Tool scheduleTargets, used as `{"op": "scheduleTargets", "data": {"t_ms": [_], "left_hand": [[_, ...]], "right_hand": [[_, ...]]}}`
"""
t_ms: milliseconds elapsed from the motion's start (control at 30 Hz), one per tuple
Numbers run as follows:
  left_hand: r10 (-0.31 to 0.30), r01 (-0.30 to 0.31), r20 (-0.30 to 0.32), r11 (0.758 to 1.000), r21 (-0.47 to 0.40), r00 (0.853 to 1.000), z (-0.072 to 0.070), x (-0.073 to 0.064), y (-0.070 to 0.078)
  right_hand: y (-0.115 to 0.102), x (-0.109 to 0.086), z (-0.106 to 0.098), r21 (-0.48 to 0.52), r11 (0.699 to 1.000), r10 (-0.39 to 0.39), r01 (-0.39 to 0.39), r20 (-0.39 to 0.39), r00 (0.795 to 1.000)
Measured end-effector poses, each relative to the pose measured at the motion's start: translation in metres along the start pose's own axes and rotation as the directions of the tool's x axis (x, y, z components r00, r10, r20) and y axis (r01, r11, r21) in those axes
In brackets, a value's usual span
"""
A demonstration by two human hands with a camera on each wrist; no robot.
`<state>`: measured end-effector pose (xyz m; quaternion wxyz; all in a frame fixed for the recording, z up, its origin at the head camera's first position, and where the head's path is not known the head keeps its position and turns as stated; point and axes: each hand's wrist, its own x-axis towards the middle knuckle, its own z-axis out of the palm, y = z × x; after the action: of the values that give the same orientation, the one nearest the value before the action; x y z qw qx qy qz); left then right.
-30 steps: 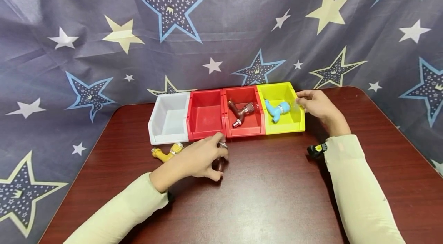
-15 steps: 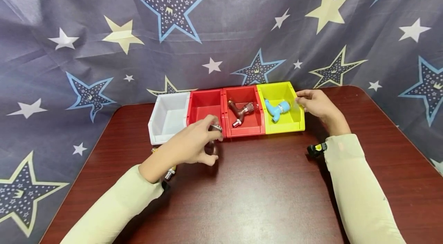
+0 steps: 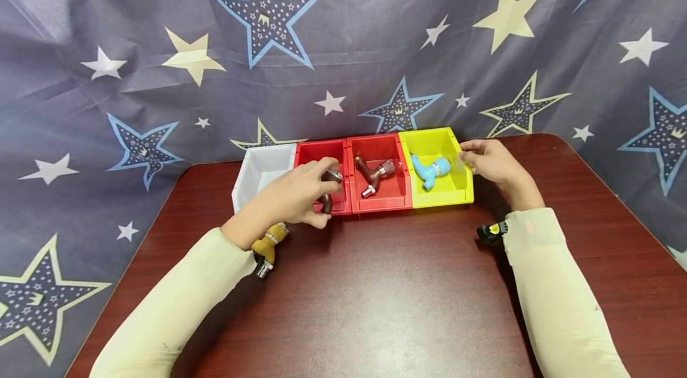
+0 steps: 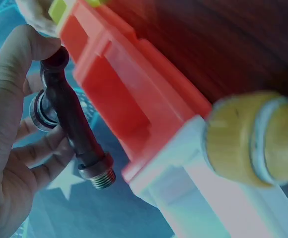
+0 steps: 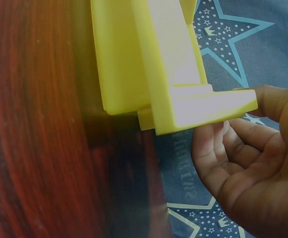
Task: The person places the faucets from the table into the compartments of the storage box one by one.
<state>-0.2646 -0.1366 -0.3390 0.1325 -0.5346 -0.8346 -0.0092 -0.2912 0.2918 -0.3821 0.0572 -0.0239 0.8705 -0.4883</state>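
Observation:
My left hand (image 3: 295,190) holds a dark brown tap (image 4: 72,111) between thumb and fingers, over the front of the left red bin (image 3: 322,150). The left wrist view shows the tap's threaded metal end pointing away from the palm. At the right end of the row, my right hand (image 3: 499,166) pinches the side wall of the yellow bin (image 5: 159,74) between thumb and fingers. A blue tap (image 3: 431,172) lies in that bin. Another brown tap (image 3: 374,175) lies in the right red bin (image 3: 376,206).
A white bin (image 3: 247,178) ends the row on the left, partly behind my left hand. A yellow tap (image 3: 268,245) lies on the dark red table (image 3: 386,288) beside my left wrist. Behind the bins hangs a star-patterned cloth (image 3: 343,44).
My left hand has carried the brown tap from the table up and leftward to the left red bin. The right hand has stayed on the yellow bin's wall.

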Motion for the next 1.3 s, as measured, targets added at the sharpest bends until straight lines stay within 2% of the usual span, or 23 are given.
{"op": "scheduleTargets", "data": {"t_ms": [200,367,667,833,1067,1300], "left_hand": [[-0.018,0.017,0.050,1.000,0.010,0.999,0.010,0.004,-0.023],[-0.023,0.021,0.083,1.000,0.021,0.996,0.016,0.011,-0.034],[-0.086,0.077,0.198,0.996,0.052,0.977,0.020,0.026,-0.044],[-0.078,0.065,0.219,0.996,0.065,0.972,0.024,0.032,-0.051],[-0.054,0.051,0.241,0.999,0.016,0.969,0.025,0.029,-0.056],[-0.038,0.060,0.307,0.996,-0.061,0.951,0.020,0.023,-0.054]], "right_hand": [[-0.001,0.000,0.000,0.000,1.000,0.008,-0.008,0.003,1.000],[-0.001,-0.001,0.000,-0.001,1.000,0.003,-0.003,0.007,1.000],[-0.002,-0.002,0.001,0.005,1.000,-0.001,0.001,-0.005,1.000],[-0.001,-0.002,0.001,0.011,1.000,0.001,-0.001,-0.002,1.000],[-0.001,-0.001,0.001,0.009,1.000,-0.001,0.001,0.001,1.000],[0.003,0.000,-0.001,0.001,1.000,-0.012,0.012,-0.001,1.000]]}}
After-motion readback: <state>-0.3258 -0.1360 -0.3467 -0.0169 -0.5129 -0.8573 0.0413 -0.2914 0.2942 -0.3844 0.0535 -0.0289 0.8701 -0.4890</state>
